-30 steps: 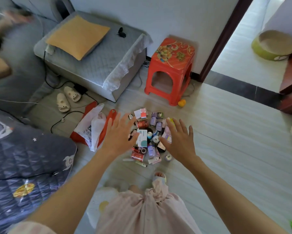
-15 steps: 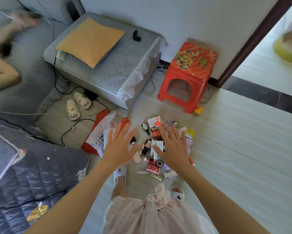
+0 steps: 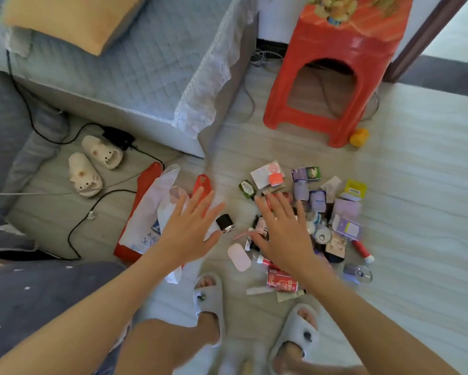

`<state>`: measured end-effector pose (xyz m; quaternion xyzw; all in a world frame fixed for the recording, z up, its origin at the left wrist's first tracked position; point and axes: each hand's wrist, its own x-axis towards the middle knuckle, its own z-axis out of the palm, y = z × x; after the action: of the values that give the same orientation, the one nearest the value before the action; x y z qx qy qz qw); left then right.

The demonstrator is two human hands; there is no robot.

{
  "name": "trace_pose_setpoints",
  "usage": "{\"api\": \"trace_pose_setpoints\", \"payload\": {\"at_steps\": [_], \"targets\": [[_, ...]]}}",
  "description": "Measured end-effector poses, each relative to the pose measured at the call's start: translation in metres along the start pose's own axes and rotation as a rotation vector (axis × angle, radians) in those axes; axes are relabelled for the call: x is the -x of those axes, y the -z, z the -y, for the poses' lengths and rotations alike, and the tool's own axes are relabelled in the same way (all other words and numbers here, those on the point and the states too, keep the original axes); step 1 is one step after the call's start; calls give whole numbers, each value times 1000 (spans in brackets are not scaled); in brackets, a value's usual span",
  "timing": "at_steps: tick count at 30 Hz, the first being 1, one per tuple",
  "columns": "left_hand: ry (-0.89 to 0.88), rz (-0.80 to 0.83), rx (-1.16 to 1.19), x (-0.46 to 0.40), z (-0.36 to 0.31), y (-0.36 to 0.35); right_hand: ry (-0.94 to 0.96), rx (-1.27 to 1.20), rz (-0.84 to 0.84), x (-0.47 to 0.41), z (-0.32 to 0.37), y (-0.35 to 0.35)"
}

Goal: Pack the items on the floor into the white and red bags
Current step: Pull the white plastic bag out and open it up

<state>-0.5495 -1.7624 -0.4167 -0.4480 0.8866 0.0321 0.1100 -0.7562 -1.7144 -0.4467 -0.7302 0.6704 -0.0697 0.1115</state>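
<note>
Both hands, left hand (image 3: pixel 189 234) and right hand (image 3: pixel 284 234), hovered flat, fingers apart, holding nothing. Scattered small cosmetics pile (image 3: pixel 332 217) lay right of crumpled white plastic bag (image 3: pixel 149 215) atop flat red bag (image 3: pixel 146 180). Best open the white bag first.

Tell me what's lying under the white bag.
The red bag lies flat on the floor under the white bag. Whether either holds anything is hidden; the left hand covers part.

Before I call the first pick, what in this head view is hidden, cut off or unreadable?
- Items under the right hand: the middle of the pile is covered.
- White bag and red bag: the left hand covers their near side; openings not visible.
- Labels on the boxes and tubes: too small and blurred.
- Red stool: top cut off by the upper edge.
</note>
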Motion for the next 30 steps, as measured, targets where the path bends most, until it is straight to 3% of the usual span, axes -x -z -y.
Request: {"api": "trace_pose_setpoints", "payload": {"at_steps": [5, 10, 15, 20, 26, 30], "targets": [[-39, -56, -98, -49, 12, -127, 120, 65, -8, -31, -31, -122], [9, -168, -139, -74, 25, -200, 166, 168, -87, -56, -50, -198], [90, -204, -105, -58, 19, -217, 153, 244, -177, -43, -45, -199], [128, -295, 22, -3, 12, -219, 337, 404, -226, -10, -22, -175], [289, -143, 276, 61, 12, -259, 390, 454, -177, 29, 11, -164], [313, -129, 269, 82, 18, -281, 405, 501, -124, 31, 39, -157]]}}
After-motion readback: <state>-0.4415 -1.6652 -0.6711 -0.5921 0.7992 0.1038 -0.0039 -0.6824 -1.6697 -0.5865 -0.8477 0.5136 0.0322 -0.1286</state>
